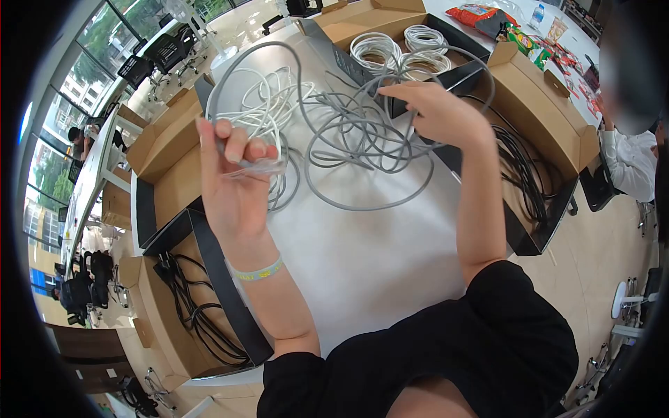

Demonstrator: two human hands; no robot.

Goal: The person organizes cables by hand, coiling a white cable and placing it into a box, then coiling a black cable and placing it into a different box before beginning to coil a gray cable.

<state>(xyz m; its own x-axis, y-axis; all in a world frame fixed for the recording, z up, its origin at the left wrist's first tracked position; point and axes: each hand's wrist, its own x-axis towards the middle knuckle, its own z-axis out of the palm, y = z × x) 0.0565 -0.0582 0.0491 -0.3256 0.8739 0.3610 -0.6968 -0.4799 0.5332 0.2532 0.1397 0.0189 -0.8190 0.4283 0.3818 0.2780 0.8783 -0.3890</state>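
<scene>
Over the left part of the white table [362, 258], my left hand [237, 167] is raised, palm up, its fingers curled round a grey cable [300, 63] and a clear plastic piece [259, 167]. My right hand [439, 115] hovers at the upper right over the tangled grey cable, index finger pointing left; its other fingers are curled and what they hold is hidden. Loose grey loops [369, 207] spread between the hands. Behind my left hand lies a tangle of white cable [268, 104].
Coiled white cables [376, 52] fill an open box at the back. Black cables lie in a right box [578, 143] and a lower-left box [157, 334]. Snack bags [477, 17] and a bottle [536, 15] stand at the back right, near a person in white [627, 164].
</scene>
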